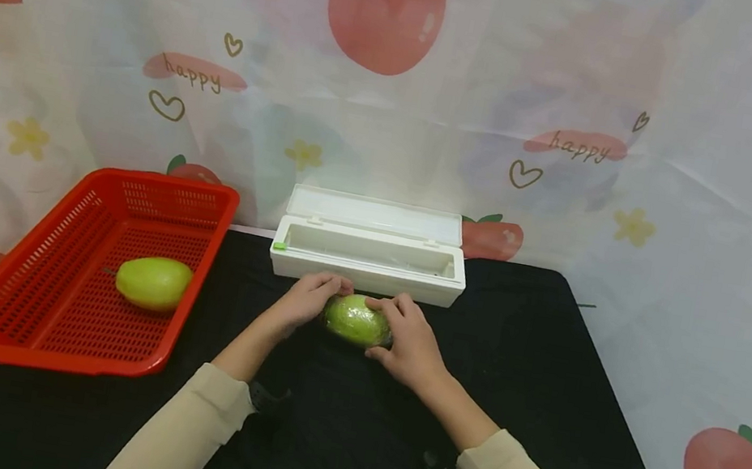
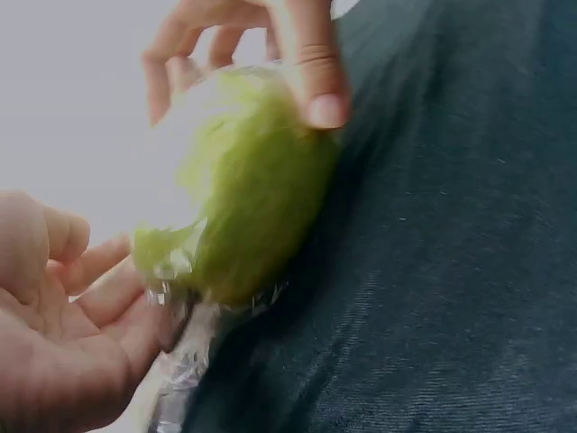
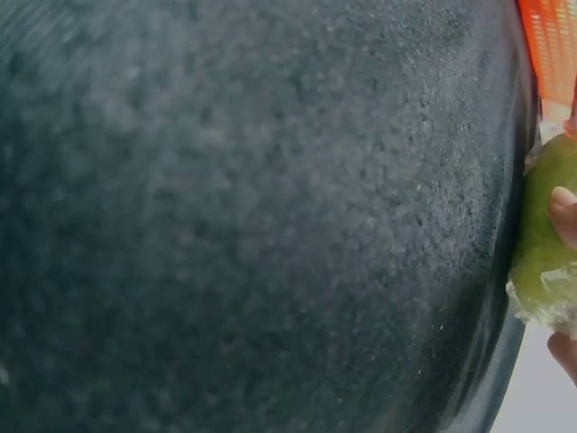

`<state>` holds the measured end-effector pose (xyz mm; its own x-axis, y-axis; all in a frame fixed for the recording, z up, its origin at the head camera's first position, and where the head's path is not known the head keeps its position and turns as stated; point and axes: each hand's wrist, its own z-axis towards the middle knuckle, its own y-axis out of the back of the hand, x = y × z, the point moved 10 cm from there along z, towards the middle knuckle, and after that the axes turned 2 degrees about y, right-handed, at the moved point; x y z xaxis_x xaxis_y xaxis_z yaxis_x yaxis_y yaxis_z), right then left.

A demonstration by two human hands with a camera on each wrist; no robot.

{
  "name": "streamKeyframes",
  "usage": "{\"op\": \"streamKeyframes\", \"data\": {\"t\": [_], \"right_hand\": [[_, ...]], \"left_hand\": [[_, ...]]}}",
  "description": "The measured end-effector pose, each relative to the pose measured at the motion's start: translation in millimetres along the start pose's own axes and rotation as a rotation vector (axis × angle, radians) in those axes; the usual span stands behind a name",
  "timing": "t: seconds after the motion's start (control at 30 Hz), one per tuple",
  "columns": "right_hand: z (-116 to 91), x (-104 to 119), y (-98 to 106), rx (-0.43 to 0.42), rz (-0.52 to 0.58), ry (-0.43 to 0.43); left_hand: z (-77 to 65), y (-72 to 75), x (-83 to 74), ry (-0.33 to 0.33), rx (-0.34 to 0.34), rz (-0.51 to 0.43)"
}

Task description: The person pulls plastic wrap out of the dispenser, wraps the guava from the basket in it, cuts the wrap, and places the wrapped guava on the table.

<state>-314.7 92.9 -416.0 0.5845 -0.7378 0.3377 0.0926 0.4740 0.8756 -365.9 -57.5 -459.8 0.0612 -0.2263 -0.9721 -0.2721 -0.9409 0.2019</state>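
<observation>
A plump green fruit (image 1: 357,320) wrapped in shiny cling film lies on the black cloth between the two hands. My right hand (image 1: 409,344) grips its right end, thumb on the near side and fingers over the top. In the left wrist view, my left hand (image 2: 68,325) has its fingers loosely bent beside the stem end of the fruit (image 2: 261,198). There a twisted tail of film (image 2: 185,370) hangs below the dark stem. The right wrist view catches only part of the wrapped fruit (image 3: 545,225), with a thumb on it.
Just behind the hands stands a white cling film box (image 1: 369,278), its lid raised and a green slider at its left. A red plastic basket (image 1: 68,362) on the left holds another yellow-green fruit (image 1: 154,283) with a stem. A printed curtain hangs behind the table.
</observation>
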Motion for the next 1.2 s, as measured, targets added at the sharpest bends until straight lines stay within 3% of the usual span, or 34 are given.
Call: {"op": "streamKeyframes", "data": {"t": [0.1, 0.17, 0.27, 0.33, 0.43, 0.57, 0.63, 0.83, 0.97, 1.1, 1.2], "right_hand": [[-1, -3, -2, -0.001, 0.009, -0.007], [-1, -5, -3, 0.001, 0.015, -0.011], [-3, -9, -2, 0.002, 0.019, -0.026], [-5, -12, -1, 0.001, 0.021, -0.044], [-8, -16, 1, -0.001, 0.027, -0.069], [-9, -18, 2, 0.0, 0.031, -0.077], [-9, -19, 2, -0.002, 0.026, -0.081], [-11, -23, 4, -0.037, -0.002, -0.106], [-12, -20, 4, -0.048, -0.013, -0.106], [-13, -14, 3, -0.055, -0.046, -0.099], [-14, -10, 4, -0.075, -0.068, -0.105]], "left_hand": [[3.4, 11.5, 18.0, 0.123, -0.009, -0.32], [2.9, 24.4, 28.1, 0.145, -0.081, -0.431], [-0.9, 39.5, 34.9, 0.085, -0.16, -0.421], [-3.4, 38.7, 35.5, 0.029, -0.143, -0.339], [-7.6, 22.8, 35.6, -0.018, -0.046, -0.274], [-13.4, -1.2, 38.1, -0.004, 0.022, -0.283], [-16.5, -11.2, 39.3, 0.009, 0.033, -0.352], [-21.5, -41.1, 35.9, 0.033, 0.044, -0.74], [-17.8, -49.8, 33.1, 0.04, -0.074, -0.896], [-15.5, -51.6, 33.7, 0.077, -0.25, -0.957], [-14.4, -53.8, 34.9, 0.115, -0.331, -1.027]]}}
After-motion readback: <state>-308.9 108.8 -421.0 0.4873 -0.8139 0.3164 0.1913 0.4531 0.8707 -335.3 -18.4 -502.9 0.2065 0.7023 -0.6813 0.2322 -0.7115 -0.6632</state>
